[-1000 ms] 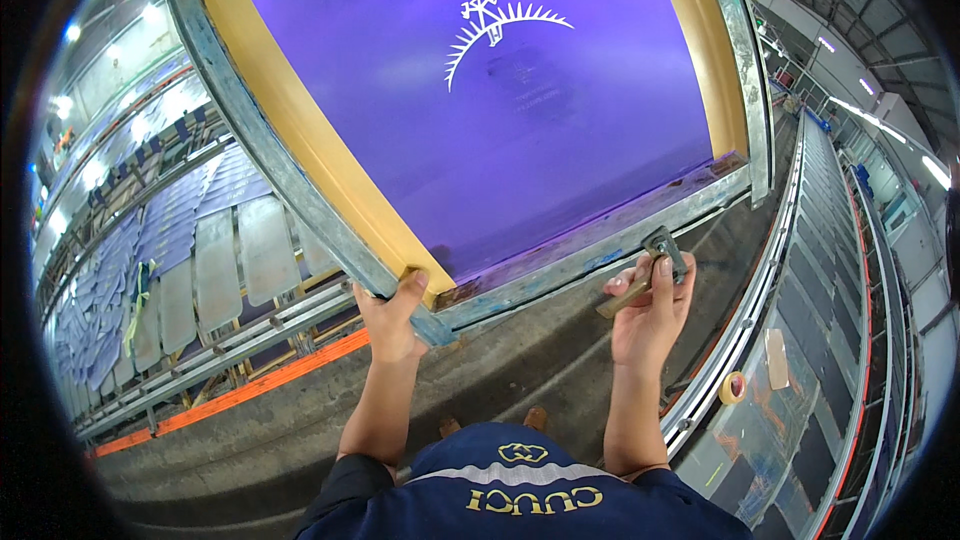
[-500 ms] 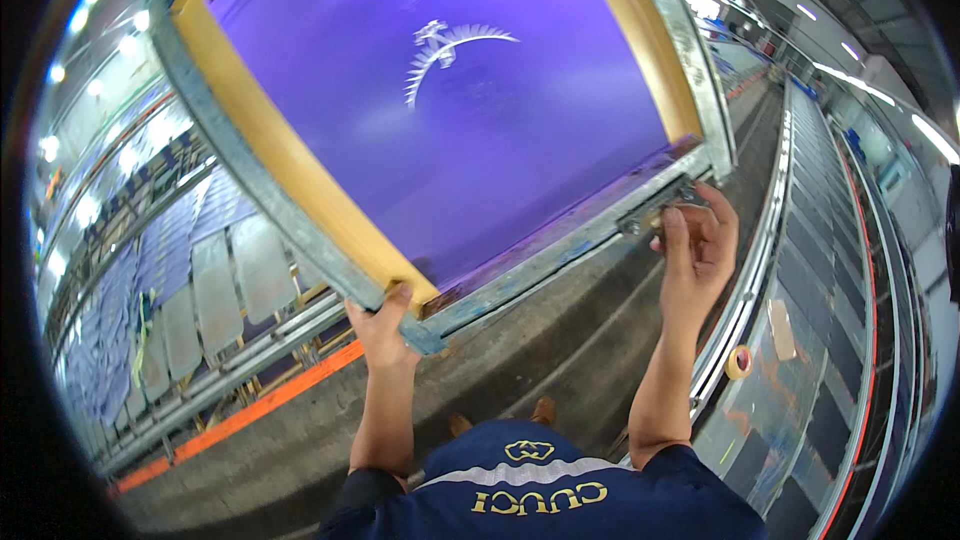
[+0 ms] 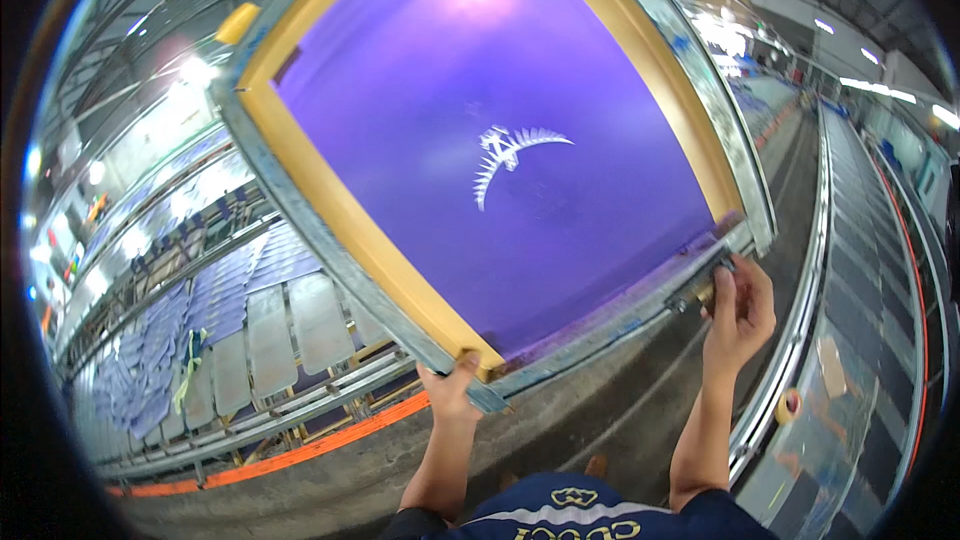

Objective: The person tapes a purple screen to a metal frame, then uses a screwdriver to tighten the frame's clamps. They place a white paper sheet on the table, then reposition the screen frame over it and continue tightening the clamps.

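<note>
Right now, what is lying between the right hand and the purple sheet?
In the head view, going from the right hand, first comes the metal piece it holds, then the frame's near grey bar; the purple sheet begins beyond that.

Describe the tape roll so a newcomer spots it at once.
From the purple screen, go past the right hand to the table at lower right. Near its inner edge, by the silver rail, sits the tape roll, below-left of a tan card. It is round and yellowish with a reddish centre; the card is oblong.
</note>
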Demonstrator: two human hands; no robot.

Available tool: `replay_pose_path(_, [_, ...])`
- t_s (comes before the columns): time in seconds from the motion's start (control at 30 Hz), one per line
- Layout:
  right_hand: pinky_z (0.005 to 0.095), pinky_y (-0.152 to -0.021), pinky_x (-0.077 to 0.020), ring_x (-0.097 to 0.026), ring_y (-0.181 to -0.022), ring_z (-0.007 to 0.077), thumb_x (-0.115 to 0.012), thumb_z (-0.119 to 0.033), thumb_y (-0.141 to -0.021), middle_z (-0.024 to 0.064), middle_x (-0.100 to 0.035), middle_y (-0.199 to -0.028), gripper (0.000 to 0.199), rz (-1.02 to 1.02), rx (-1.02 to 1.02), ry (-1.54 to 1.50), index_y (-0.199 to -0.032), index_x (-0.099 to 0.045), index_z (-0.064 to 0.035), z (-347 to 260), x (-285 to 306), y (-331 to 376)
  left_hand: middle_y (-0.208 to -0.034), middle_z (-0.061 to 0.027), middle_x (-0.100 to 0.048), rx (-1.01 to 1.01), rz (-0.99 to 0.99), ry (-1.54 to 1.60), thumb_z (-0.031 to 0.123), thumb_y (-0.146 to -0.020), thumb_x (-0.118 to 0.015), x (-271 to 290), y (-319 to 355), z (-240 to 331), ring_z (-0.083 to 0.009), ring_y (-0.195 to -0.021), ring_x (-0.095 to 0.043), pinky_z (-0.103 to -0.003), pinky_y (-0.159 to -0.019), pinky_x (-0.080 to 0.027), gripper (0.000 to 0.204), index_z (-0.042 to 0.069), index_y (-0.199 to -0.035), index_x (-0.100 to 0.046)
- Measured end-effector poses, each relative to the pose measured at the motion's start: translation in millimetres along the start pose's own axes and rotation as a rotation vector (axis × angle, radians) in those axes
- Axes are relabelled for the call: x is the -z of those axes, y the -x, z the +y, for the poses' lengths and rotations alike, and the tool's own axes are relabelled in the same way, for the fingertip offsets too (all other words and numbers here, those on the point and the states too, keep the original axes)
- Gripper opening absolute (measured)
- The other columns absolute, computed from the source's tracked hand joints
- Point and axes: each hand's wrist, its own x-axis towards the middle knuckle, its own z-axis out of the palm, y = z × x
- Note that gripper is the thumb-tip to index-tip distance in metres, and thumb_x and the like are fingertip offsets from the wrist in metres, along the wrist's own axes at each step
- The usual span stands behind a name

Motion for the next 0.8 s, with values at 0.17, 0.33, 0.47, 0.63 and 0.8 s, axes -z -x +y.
replay_pose_path(0.17, [0.016,-0.046,-0.0375,-0.046,-0.059,-0.0008,-0.064,-0.011,-0.101,-0.0026,-0.058,-0.079,0.014,0.097,-0.053,-0.051,-0.113,-0.062,-0.0038,-2.4,-13.1,4.4,-0.1,-0.0067,-0.067,0.014,-0.035,-0.044,-0.011,-0.077,-0.07,-13.5,7.0,10.3,-0.0162,-0.085,-0.066,-0.031,-0.073,-0.053,0.039,-0.001,-0.114,-0.059])
replay_pose_path(0.33, [0.016,-0.046,-0.0371,-0.044,-0.059,-0.0015,-0.064,-0.015,-0.101,-0.0048,-0.056,-0.078,0.014,0.006,-0.091,0.012,-0.109,-0.063,-0.0031,16.4,0.1,-10.2,-0.093,-0.0044,-0.067,-0.09,-0.116,-0.112,-0.009,-0.078,-0.072,-7.7,5.9,7.3,-0.013,-0.079,-0.065,-0.029,-0.069,-0.051,0.031,-0.001,-0.107,-0.063])
replay_pose_path(0.47, [0.015,-0.05,-0.0413,-0.046,-0.06,-0.0014,-0.064,-0.016,-0.102,-0.0044,-0.059,-0.079,0.016,-0.017,-0.123,-0.034,-0.11,-0.065,-0.0027,31.1,-1.3,3.4,-0.091,-0.0047,-0.067,-0.153,-0.126,-0.18,-0.01,-0.078,-0.071,-6.7,6.4,5.7,-0.0127,-0.076,-0.064,-0.029,-0.065,-0.051,0.028,-0.001,-0.104,-0.063])
replay_pose_path(0.63, [0.018,-0.054,-0.0483,-0.055,-0.066,0.0006,-0.062,-0.017,-0.103,-0.0034,-0.061,-0.082,0.02,-0.028,-0.228,-0.197,-0.115,-0.066,-0.0024,39.4,-7.1,18.4,-0.091,-0.0072,-0.066,-0.173,-0.083,-0.161,-0.014,-0.077,-0.069,-12.9,6.6,16.9,-0.0152,-0.075,-0.065,-0.029,-0.062,-0.051,0.032,-0.004,-0.107,-0.061])
replay_pose_path(0.8, [0.0221,-0.056,-0.0534,-0.062,-0.07,0.0055,-0.062,-0.012,-0.102,0.0006,-0.067,-0.086,0.022,0.033,-0.368,-0.288,-0.122,-0.06,-0.0045,38.0,-4.9,8.5,-0.11,-0.0106,-0.062,-0.228,0.013,-0.195,-0.012,-0.075,-0.072,10.2,-4.6,-10.3,-0.0213,-0.092,-0.065,-0.035,-0.079,-0.054,0.062,-0.001,-0.131,-0.048])
